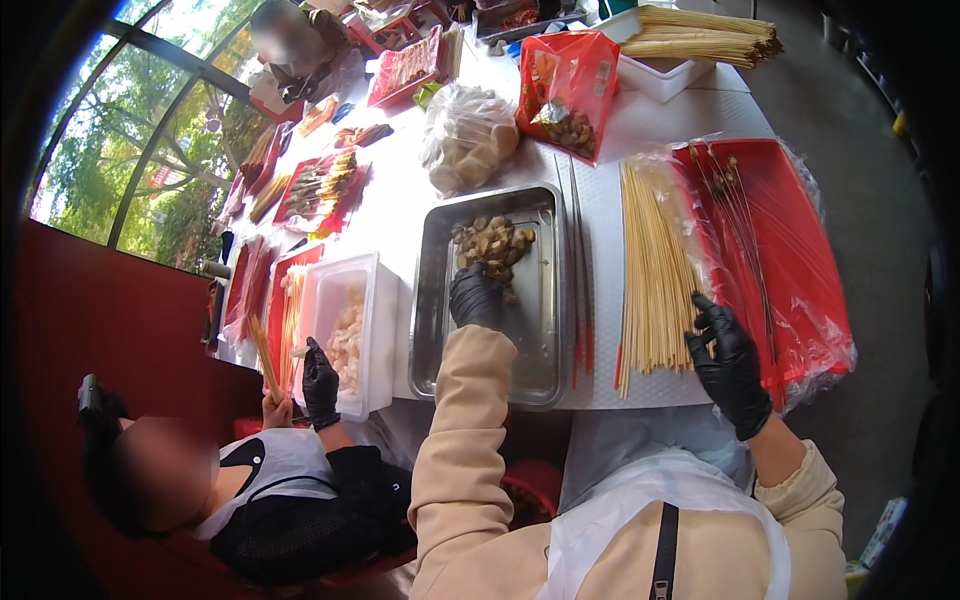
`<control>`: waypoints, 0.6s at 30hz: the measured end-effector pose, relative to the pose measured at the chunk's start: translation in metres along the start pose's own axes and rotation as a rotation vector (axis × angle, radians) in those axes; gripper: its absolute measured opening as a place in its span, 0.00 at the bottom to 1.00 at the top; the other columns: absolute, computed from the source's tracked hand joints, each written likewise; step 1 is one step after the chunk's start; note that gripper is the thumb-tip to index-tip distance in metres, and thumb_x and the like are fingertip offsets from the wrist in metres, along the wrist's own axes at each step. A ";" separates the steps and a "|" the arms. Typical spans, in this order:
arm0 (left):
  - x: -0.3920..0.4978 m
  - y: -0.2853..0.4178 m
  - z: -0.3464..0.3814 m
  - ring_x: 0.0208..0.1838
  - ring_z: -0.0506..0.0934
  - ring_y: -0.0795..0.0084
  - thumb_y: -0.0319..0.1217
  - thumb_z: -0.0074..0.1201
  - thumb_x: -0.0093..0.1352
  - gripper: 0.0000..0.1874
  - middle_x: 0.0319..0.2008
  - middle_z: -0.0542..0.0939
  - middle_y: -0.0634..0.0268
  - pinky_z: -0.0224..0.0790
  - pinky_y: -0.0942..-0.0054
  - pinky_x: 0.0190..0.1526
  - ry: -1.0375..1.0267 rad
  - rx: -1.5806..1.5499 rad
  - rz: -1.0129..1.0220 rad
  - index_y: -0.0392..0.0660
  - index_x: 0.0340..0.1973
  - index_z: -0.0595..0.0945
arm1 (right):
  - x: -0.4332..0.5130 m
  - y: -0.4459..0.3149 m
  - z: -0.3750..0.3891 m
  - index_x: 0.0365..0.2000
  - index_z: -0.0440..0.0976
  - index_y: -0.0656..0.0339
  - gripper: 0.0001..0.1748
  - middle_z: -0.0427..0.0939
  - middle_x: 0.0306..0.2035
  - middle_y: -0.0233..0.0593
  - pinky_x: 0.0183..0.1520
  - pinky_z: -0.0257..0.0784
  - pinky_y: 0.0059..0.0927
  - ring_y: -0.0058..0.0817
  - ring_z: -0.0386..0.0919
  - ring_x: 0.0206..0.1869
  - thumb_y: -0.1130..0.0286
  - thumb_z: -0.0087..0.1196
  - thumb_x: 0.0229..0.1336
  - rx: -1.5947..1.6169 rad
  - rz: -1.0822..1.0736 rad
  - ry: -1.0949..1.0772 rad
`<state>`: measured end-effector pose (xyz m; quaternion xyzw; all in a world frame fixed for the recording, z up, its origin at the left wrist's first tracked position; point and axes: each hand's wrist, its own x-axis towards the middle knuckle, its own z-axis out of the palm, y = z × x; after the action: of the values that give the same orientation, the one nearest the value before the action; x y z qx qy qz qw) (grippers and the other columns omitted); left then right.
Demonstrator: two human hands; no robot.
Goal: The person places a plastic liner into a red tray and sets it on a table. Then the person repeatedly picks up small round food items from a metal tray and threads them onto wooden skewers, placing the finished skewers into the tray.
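Note:
My left hand (478, 296), in a black glove, reaches into a metal tray (555, 300) at the near edge of a heap of brown shellfish meat (493, 241); its fingertips are hidden. My right hand (724, 360), also gloved in black, is at the near right edge of a row of bamboo skewers (652, 277), with its fingers bent and partly spread; whether it pinches a skewer is unclear. Right of it, a red tray (810, 262) lined with clear plastic bears several dark skewers (742, 225) with small pieces near their far ends. Dark skewers with red ends (581, 300) lie beside the metal tray.
At my left a co-worker in black gloves holds bamboo skewers (268, 360) beside a white tub (382, 337) of pale pieces. Beyond the metal tray are a knotted plastic bag (469, 139), a red food bag (566, 90) and bundled skewers (697, 34). Another person sits at the far left.

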<state>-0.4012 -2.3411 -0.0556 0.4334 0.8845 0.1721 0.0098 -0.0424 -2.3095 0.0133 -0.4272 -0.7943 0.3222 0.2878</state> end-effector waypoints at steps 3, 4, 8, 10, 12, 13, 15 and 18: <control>0.005 -0.004 0.007 0.38 0.75 0.56 0.33 0.57 0.52 0.15 0.31 0.77 0.57 0.67 0.60 0.39 0.001 0.026 0.047 0.50 0.36 0.77 | 0.012 -0.021 0.062 0.53 0.60 0.69 0.31 0.72 0.31 0.44 0.31 0.69 0.39 0.38 0.73 0.31 0.66 0.52 0.49 -0.265 -0.143 -0.215; 0.008 -0.006 0.008 0.38 0.75 0.56 0.33 0.57 0.52 0.15 0.31 0.77 0.57 0.67 0.60 0.39 -0.014 -0.006 0.033 0.50 0.36 0.78 | 0.018 -0.030 0.080 0.53 0.58 0.73 0.34 0.72 0.30 0.46 0.30 0.69 0.38 0.38 0.74 0.30 0.64 0.52 0.48 -0.339 -0.132 -0.324; 0.017 0.006 0.007 0.37 0.75 0.56 0.34 0.55 0.55 0.13 0.31 0.78 0.56 0.68 0.61 0.38 -0.105 -0.019 0.050 0.50 0.37 0.78 | 0.024 0.001 0.152 0.53 0.51 0.84 0.37 0.73 0.36 0.61 0.29 0.70 0.43 0.42 0.75 0.29 0.65 0.44 0.47 -0.485 -0.237 -0.248; 0.012 -0.002 0.012 0.36 0.76 0.56 0.34 0.55 0.57 0.12 0.31 0.78 0.56 0.68 0.62 0.38 -0.037 -0.204 -0.059 0.49 0.37 0.79 | 0.030 -0.003 0.155 0.53 0.50 0.85 0.38 0.72 0.39 0.64 0.29 0.70 0.43 0.44 0.76 0.29 0.67 0.44 0.46 -0.454 -0.110 -0.307; 0.006 -0.078 0.024 0.33 0.78 0.62 0.36 0.54 0.62 0.11 0.30 0.80 0.58 0.69 0.69 0.33 0.094 -0.616 -0.118 0.45 0.37 0.78 | 0.030 -0.041 0.153 0.50 0.52 0.88 0.32 0.68 0.43 0.72 0.29 0.72 0.43 0.44 0.77 0.30 0.75 0.39 0.45 -0.429 -0.130 -0.399; 0.006 -0.064 0.026 0.32 0.77 0.66 0.34 0.53 0.63 0.10 0.29 0.79 0.60 0.69 0.72 0.32 0.008 -0.869 -0.202 0.42 0.36 0.78 | 0.032 -0.032 0.154 0.50 0.53 0.88 0.32 0.69 0.43 0.71 0.29 0.72 0.42 0.44 0.77 0.29 0.75 0.39 0.45 -0.424 -0.101 -0.358; 0.003 -0.038 0.017 0.29 0.75 0.74 0.30 0.50 0.65 0.08 0.26 0.77 0.65 0.68 0.77 0.30 -0.161 -1.354 -0.389 0.37 0.33 0.77 | 0.032 -0.014 0.158 0.49 0.53 0.89 0.31 0.69 0.41 0.71 0.27 0.72 0.41 0.44 0.77 0.28 0.76 0.39 0.45 -0.406 -0.063 -0.275; -0.013 -0.020 -0.002 0.32 0.76 0.71 0.29 0.50 0.65 0.07 0.29 0.77 0.60 0.70 0.77 0.34 -0.208 -1.582 -0.472 0.38 0.32 0.77 | 0.032 -0.009 0.162 0.47 0.57 0.88 0.29 0.74 0.30 0.63 0.21 0.70 0.39 0.39 0.76 0.22 0.76 0.40 0.44 -0.467 -0.113 -0.201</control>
<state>-0.4093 -2.3631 -0.0615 0.1156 0.5648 0.6955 0.4289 -0.1806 -2.3284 -0.0754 -0.4027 -0.8944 0.1543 0.1184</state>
